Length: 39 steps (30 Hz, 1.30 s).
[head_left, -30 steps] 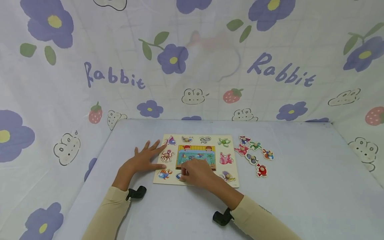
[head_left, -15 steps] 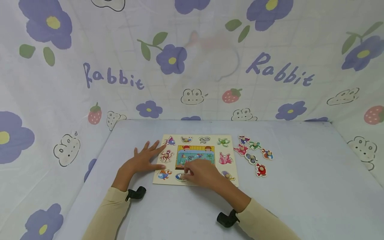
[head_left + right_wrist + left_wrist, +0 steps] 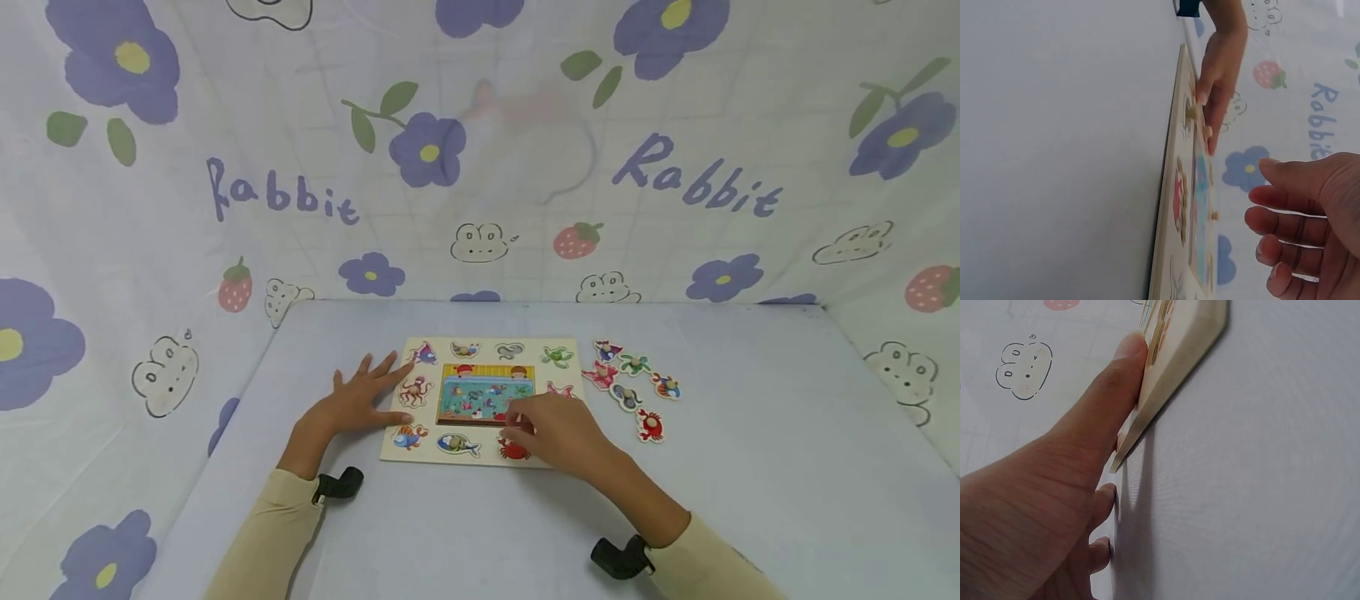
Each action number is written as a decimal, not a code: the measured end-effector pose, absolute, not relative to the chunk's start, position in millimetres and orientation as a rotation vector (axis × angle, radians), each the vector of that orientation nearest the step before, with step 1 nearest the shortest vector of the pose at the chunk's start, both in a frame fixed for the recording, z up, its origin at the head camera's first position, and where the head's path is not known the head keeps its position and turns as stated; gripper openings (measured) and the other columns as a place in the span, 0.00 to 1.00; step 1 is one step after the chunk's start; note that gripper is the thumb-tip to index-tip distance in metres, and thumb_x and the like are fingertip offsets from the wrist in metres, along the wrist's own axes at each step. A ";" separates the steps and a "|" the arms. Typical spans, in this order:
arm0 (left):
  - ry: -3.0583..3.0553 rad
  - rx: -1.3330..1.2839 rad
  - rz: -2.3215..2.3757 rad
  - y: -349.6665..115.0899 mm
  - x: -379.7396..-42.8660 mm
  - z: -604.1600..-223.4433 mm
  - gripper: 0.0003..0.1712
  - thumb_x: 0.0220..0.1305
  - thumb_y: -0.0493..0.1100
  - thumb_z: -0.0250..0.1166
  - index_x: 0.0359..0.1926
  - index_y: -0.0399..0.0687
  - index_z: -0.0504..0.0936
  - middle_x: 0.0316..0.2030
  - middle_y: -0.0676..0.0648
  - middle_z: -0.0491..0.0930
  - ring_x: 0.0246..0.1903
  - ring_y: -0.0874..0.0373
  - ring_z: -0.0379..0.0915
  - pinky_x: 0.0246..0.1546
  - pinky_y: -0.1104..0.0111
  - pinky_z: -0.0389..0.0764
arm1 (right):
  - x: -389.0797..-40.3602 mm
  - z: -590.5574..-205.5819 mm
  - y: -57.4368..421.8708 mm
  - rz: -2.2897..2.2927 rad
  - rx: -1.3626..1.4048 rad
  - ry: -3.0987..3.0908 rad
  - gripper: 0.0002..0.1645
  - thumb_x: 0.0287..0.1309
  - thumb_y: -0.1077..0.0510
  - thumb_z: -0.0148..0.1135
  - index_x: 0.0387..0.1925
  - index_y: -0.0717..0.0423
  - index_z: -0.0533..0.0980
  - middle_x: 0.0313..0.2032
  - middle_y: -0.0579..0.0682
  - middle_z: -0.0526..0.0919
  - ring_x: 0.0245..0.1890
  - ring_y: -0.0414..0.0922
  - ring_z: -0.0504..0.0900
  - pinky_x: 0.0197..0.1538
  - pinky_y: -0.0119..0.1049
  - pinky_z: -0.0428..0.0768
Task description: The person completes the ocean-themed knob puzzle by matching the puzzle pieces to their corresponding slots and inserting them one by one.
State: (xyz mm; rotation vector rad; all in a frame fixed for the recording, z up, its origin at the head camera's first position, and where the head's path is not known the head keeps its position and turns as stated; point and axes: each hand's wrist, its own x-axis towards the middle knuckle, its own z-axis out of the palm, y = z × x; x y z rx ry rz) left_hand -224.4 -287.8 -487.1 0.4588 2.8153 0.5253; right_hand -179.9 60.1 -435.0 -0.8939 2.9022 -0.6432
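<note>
Right hand [image 3: 561, 433] has shifted off the knobbed blue puzzle piece [image 3: 448, 443] in the wooden board [image 3: 490, 447]'s bottom row to above the printed red crab [image 3: 514, 452], fingers loosely curled, empty; left hand [image 3: 356, 403], fingers spread, rests on the board's left side.

Place: booth-like, screened off | Evidence: flower-and-strawberry-print cloth [image 3: 420, 217] hangs behind and along both sides of the pale surface [image 3: 750, 450] | Building type: cannot be determined from views.
</note>
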 end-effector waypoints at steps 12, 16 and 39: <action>2.822 0.468 0.566 -288.0 -222.5 -486.7 0.54 0.60 0.68 0.68 0.80 0.56 0.56 0.80 0.39 0.45 0.76 0.28 0.31 0.63 0.23 0.33 | -179.1 -430.0 106.4 -0.638 -0.851 2.940 0.06 0.61 0.49 0.72 0.37 0.44 0.85 0.20 0.34 0.74 0.21 0.36 0.69 0.24 0.31 0.69; 2.815 0.466 0.578 -286.8 -222.4 -487.1 0.54 0.61 0.68 0.68 0.80 0.56 0.56 0.80 0.39 0.45 0.77 0.29 0.30 0.63 0.23 0.32 | -177.8 -429.2 122.6 -0.630 -0.865 2.966 0.06 0.61 0.50 0.72 0.37 0.45 0.85 0.20 0.33 0.73 0.22 0.35 0.69 0.25 0.31 0.69; 2.821 0.467 0.558 -289.0 -225.4 -488.8 0.55 0.60 0.70 0.68 0.80 0.58 0.55 0.80 0.40 0.45 0.77 0.29 0.30 0.64 0.23 0.32 | -180.6 -433.2 195.8 -0.601 -0.745 3.077 0.07 0.58 0.52 0.75 0.38 0.47 0.85 0.21 0.34 0.73 0.23 0.37 0.69 0.25 0.32 0.69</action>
